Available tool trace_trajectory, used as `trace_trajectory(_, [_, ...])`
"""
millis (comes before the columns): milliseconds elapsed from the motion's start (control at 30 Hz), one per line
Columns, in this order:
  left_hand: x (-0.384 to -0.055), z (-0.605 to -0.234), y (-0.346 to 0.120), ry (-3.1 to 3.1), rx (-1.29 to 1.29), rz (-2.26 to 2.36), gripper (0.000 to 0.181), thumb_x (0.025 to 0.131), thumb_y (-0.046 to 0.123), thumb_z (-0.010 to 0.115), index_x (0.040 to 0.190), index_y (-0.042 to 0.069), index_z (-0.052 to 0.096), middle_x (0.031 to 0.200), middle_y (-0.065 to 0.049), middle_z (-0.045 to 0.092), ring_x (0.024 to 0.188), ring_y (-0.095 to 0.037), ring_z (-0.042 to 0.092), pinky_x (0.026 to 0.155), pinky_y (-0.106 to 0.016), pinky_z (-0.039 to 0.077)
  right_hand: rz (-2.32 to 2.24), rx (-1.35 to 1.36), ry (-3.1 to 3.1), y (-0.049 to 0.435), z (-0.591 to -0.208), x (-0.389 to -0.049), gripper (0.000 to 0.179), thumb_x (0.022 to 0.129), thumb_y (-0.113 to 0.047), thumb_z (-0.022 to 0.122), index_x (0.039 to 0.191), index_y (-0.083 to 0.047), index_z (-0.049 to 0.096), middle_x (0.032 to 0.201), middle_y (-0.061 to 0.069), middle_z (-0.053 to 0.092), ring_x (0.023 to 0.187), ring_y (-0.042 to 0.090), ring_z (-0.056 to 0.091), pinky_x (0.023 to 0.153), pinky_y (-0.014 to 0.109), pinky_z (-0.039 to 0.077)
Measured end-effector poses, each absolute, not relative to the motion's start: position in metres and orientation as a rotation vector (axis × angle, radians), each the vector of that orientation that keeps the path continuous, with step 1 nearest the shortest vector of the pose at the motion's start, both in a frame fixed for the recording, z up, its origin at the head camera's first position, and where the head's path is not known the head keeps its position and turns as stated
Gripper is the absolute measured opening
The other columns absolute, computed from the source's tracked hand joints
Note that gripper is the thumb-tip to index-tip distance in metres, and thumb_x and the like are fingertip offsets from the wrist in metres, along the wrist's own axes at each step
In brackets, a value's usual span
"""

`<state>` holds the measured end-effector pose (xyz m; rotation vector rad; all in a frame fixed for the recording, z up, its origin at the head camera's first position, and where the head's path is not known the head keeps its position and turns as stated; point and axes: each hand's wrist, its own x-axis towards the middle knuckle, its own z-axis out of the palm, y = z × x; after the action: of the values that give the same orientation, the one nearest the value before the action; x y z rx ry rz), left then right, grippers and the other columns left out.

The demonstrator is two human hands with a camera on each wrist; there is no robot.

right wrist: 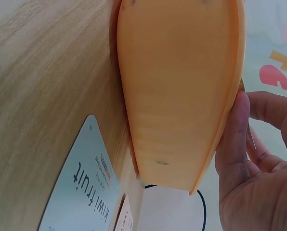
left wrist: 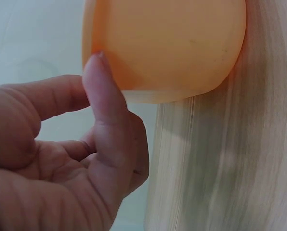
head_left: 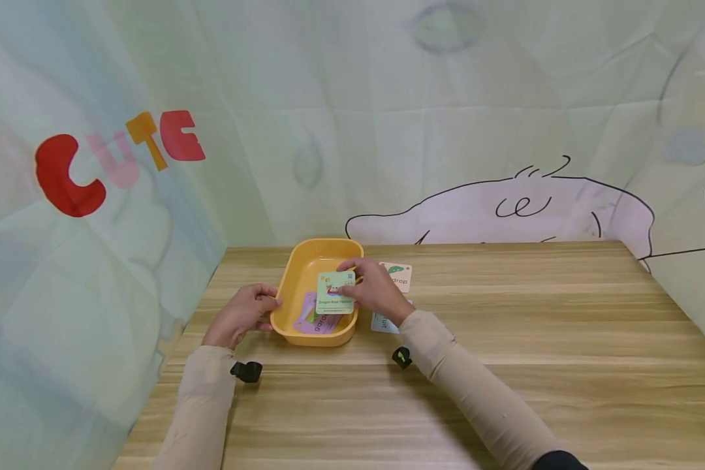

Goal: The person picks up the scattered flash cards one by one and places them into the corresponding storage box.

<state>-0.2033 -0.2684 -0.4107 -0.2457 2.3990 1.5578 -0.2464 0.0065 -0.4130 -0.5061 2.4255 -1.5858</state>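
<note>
- A person's right hand (head_left: 378,287) pinches a green card (head_left: 331,301) by its right side, thumb and fingers parted only by the card's thickness; the side hold leaves most of the print uncovered.
- Directly beneath that pinch sits the yellow tray (head_left: 298,277), its right rim just beside the thumb, the card poised over its near end.
- The left hand (head_left: 243,316) has the tray's left rim between thumb and forefinger, nearly closed, probably to steady it.
- Under the green card, inside the tray, a purple card (head_left: 323,325) lies partly hidden.
- On the table (head_left: 534,365), outside the tray and close by the right hand, lie a blue "kiwi fruit" card (right wrist: 81,187) and, farther from the person, a cream card (head_left: 401,277), perhaps put there to be within easy reach.
</note>
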Motion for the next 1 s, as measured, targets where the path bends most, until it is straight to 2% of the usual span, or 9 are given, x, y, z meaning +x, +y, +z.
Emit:
trace_trajectory(267, [-0.2033,-0.4106,-0.2671,2.391,-0.237,1.568,0.035,0.102,0.012,0.058,0.131,-0.006,0.050,0.109,-0.013,0.060,0.083,-0.018,0.065,0.066,-0.034,0.062,-1.579,-0.518,2.456,0.0070,-0.4143,-0.2453,0.036,0.088,-0.010,0.079,0.122,-0.010,0.066,0.099,0.010,0.068,0.073,0.017,0.066,0.060,0.029,0.059])
trace_trajectory(667, [-0.2027,-0.4100,-0.2669,2.382,-0.242,1.564,0.037,0.102,0.014,0.057,0.133,-0.005,0.049,0.113,-0.015,0.060,0.086,-0.019,0.066,0.066,-0.033,0.061,-1.582,-0.507,2.453,0.0076,-0.4168,-0.2466,0.037,0.087,-0.011,0.080,0.122,-0.009,0.066,0.095,0.009,0.068,0.069,0.017,0.065,0.060,0.029,0.060])
trace_trajectory(1000, [-0.2032,-0.4105,-0.2668,2.403,-0.267,1.552,0.033,0.101,0.013,0.058,0.129,-0.003,0.052,0.110,-0.013,0.061,0.083,-0.019,0.066,0.069,-0.036,0.062,-1.600,-0.472,2.420,0.0076,-0.4174,-0.2457,0.036,0.088,-0.010,0.079,0.121,-0.009,0.065,0.097,0.008,0.069,0.078,0.019,0.067,0.066,0.033,0.062])
